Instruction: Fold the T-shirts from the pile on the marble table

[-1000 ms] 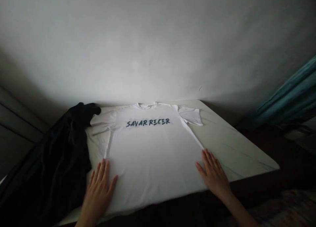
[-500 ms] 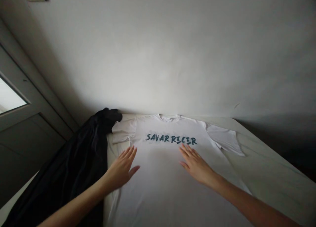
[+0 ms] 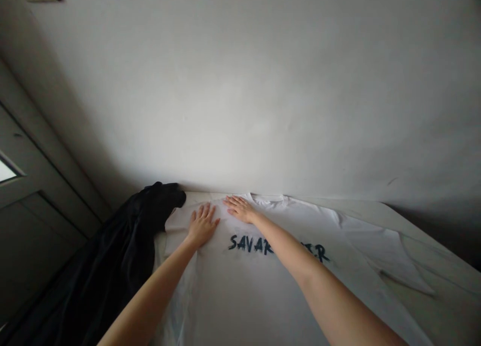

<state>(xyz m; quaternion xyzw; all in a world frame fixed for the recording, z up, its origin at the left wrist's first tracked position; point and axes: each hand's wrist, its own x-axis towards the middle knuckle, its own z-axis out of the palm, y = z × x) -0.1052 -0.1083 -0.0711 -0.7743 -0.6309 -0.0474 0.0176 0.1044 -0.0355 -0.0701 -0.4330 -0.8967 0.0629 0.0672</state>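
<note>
A white T-shirt (image 3: 240, 291) with dark lettering across its chest lies spread out, its neckline toward the wall. My left hand (image 3: 203, 225) rests flat on the shirt's left shoulder area, close to the sleeve, with the fingers spread. Beside the collar, my right hand (image 3: 239, 208) lies palm down on the shoulder, fingers stretched out and pointing left. My right forearm crosses over the chest and covers the middle of the lettering. Neither hand grips the fabric.
Dark cloth (image 3: 124, 250) lies heaped along the left side, touching the shirt's left sleeve. The pale marbled table (image 3: 447, 266) shows at the right. Behind it rises a plain wall (image 3: 255, 95), and a panelled door (image 3: 33, 245) stands at the left.
Both hands have moved away from me, up the shirt to its left shoulder. My right hand has also shifted left, from the lettering to beside the collar. The view has shifted a little.
</note>
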